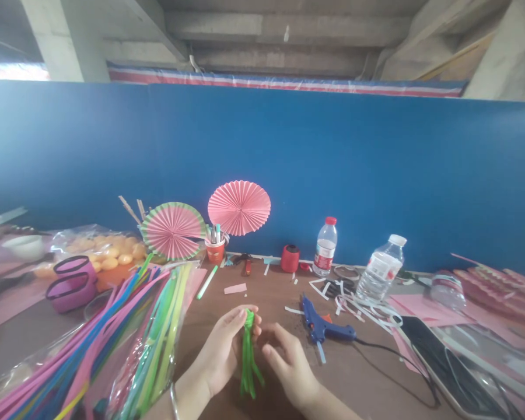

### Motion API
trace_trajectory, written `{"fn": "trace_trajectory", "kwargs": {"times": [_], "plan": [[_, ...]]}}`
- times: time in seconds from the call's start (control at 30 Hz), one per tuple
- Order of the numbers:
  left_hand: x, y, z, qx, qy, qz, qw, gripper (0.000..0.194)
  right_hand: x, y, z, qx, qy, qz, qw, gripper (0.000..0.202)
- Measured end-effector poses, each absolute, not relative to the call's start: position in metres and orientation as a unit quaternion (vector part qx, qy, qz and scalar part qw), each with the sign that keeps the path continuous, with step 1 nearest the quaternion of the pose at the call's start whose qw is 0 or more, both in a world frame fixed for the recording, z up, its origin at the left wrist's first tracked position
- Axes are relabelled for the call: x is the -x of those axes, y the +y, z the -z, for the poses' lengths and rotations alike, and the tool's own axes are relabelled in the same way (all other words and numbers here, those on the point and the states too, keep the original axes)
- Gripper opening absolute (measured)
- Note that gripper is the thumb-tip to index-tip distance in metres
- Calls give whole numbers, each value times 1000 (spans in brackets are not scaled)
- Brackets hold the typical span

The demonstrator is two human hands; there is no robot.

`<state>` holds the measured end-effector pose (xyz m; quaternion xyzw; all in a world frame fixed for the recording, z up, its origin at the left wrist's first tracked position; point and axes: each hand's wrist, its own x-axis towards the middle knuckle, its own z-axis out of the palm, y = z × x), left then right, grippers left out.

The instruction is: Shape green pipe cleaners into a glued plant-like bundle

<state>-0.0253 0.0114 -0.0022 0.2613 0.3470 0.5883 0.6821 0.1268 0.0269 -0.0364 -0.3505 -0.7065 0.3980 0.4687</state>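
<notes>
My left hand (222, 345) pinches the top of a bundle of green pipe cleaners (248, 364) between thumb and fingers. The upper end looks wound or knotted, and loose strands hang down from it. Just right of the bundle is my right hand (292, 363), its fingers bent and the thumb apart from them, with nothing visible in it. A blue hot glue gun (326, 328) lies on the brown table beyond this hand. Left of my hands, many coloured pipe cleaners (157, 332) lie in clear plastic bags.
Two pink paper fans (239, 208) stand by the blue partition (289, 146), near a red cup of markers (214, 251). Two water bottles (325, 248) and paper strips (341, 297) are at the right, with a dark phone-like slab (450, 367). A purple strap (75, 286) sits left.
</notes>
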Motion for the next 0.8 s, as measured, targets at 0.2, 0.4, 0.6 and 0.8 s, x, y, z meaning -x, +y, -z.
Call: {"fn": "trace_trajectory", "kwargs": {"times": [0.2, 0.4, 0.6, 0.8], "plan": [[19, 4, -12, -312, 297, -605, 669, 11, -120, 21, 38, 310, -740, -438, 406, 27], [14, -6, -24, -415, 379, -583, 587, 25, -116, 20, 51, 362, -766, -409, 338, 19], [69, -42, -75, -500, 594, -503, 379, 49, -120, 22, 53, 369, -755, -418, 345, 26], [205, -20, -107, -521, 762, -380, 68, 25, -120, 24, 51, 372, -757, -417, 338, 24]]}}
